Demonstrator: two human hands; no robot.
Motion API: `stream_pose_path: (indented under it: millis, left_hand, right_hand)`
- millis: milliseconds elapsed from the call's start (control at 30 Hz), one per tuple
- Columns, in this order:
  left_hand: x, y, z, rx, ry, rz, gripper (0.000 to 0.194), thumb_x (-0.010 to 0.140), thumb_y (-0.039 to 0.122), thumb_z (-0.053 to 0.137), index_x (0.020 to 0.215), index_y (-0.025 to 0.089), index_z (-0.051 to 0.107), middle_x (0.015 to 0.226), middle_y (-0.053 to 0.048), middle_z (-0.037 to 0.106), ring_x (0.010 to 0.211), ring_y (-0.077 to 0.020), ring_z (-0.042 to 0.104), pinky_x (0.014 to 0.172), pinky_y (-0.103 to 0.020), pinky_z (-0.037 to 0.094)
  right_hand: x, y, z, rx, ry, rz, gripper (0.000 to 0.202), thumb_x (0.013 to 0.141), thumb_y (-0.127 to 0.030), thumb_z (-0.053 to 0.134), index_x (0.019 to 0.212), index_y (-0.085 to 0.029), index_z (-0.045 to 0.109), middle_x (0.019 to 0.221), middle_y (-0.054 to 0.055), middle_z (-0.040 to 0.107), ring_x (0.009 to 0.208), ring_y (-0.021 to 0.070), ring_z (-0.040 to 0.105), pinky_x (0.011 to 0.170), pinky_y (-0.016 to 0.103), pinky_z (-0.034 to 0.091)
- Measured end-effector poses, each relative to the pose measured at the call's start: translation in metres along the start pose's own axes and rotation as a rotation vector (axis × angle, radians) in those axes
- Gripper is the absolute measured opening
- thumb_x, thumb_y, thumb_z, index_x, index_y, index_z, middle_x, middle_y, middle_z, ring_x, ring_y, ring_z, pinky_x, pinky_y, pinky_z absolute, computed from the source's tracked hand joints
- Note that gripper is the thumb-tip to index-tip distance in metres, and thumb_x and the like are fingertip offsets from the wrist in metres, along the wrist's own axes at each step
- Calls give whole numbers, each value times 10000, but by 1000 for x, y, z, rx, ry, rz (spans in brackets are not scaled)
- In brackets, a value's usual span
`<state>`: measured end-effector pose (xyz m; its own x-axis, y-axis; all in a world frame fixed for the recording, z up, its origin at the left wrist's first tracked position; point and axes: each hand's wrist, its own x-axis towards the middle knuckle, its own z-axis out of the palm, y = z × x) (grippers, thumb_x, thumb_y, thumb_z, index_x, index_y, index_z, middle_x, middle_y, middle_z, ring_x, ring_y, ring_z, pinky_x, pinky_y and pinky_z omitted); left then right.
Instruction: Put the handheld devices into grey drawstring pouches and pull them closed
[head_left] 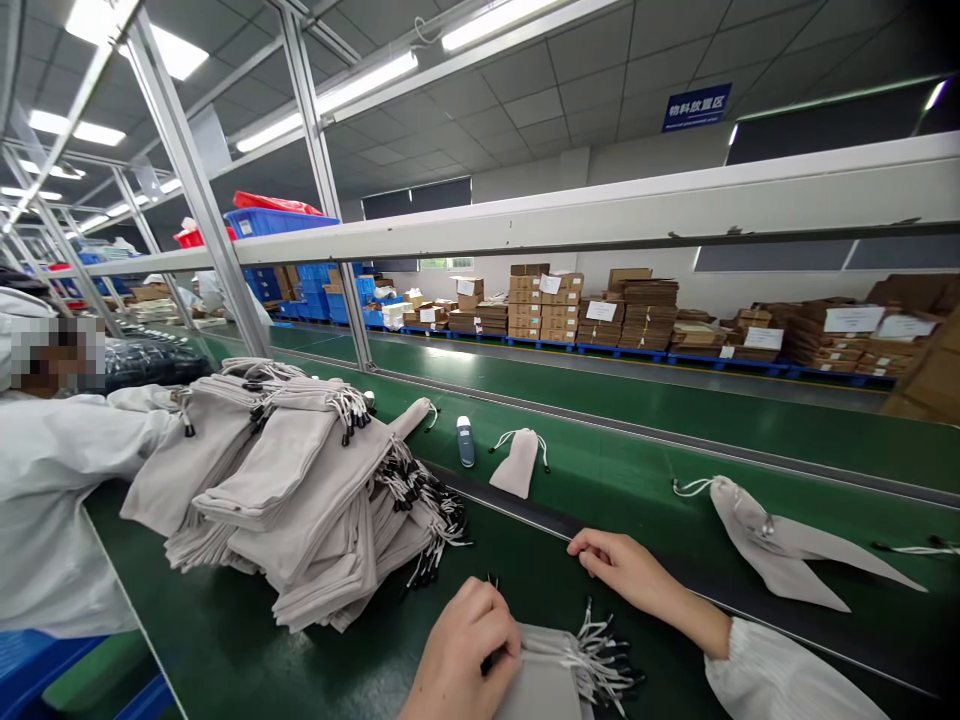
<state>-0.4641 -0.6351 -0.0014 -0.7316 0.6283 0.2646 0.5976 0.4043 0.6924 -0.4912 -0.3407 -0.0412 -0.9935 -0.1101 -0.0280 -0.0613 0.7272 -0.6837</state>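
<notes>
My left hand (pixel 472 650) is closed at the front edge of the view, beside a small stack of light grey drawstring pouches (pixel 544 665). Dark bits show between its fingers and just above them; what they belong to is hidden. Resting near the metal edge of the conveyor belt, my right hand (pixel 626 570) has its fingers curled in, with nothing visible in them. A big heap of grey drawstring pouches (pixel 300 490), cords with black ends, lies to the left. On the belt are a small pouch (pixel 516 465) and a dark blue bottle with a white cap (pixel 465 442).
More pouches (pixel 780 545) lie on the green belt (pixel 630 500) at right. A co-worker in a white sleeve (pixel 52 500) sits at left. A metal frame post (pixel 199 190) and a white beam (pixel 600 210) cross ahead. Stacked cartons (pixel 547 300) stand behind.
</notes>
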Motion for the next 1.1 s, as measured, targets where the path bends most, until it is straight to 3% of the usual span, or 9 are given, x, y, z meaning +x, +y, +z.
stream_pose_path:
  millis: [233,333,500,667,767,867,967,1100]
  left_hand:
    - [-6,1,0,-224,140,163,173,923,149,445,773,220,396,826,-45,599,821,-204,527,749,-339,390]
    - [-9,-2,4,-364,205,124,185,965,265,451,788,221,421,818,-48,572,782,-199,519,707,-320,374]
    - [-12,-9,12,-466,204,-5,218,935,348,541,779,213,472,761,-13,508,677,-154,451,635,-276,322]
    - [-9,-9,16,-467,157,-1,274,890,402,611,733,201,512,709,-4,487,580,-116,367,542,-257,248]
    - [-5,-10,17,-465,140,71,374,898,517,594,715,195,544,690,-25,504,583,-126,404,524,-252,262]
    - [-3,-11,18,-464,104,66,434,887,595,590,719,195,574,680,-31,506,585,-130,420,524,-252,270]
    - [-4,-12,19,-449,89,-12,546,842,723,561,700,196,587,675,-35,521,579,-129,419,525,-253,265]
    - [-6,-13,19,-473,49,-73,626,776,828,536,783,213,656,748,-59,593,593,-140,456,553,-267,315]
  right_hand:
    - [1,2,1,4,3,-9,246,919,-318,483,1012,-233,694,760,2,670,668,181,595,629,277,378]
    - [0,2,3,19,7,-12,236,919,-321,492,1000,-225,691,753,5,666,664,178,586,624,278,380]
    - [11,-17,4,226,-8,-77,272,945,-346,460,1060,-190,650,797,16,640,604,144,545,578,260,419]
    - [79,-54,9,42,52,-153,270,951,-284,480,1170,-199,614,970,30,660,803,158,621,752,262,483]
    - [137,-71,18,-76,120,-51,303,926,-249,530,1215,-177,579,1189,95,622,1027,206,617,878,292,458]
    - [182,-76,29,-133,193,96,347,926,-318,548,1221,-134,543,1296,186,549,1136,300,584,918,381,437]
    - [204,-74,36,-142,212,199,385,898,-371,576,1176,-106,544,1257,233,557,1107,359,606,888,441,444]
    - [202,-65,32,-54,163,194,283,811,-324,615,1006,-120,610,1030,180,662,1007,357,647,836,429,470]
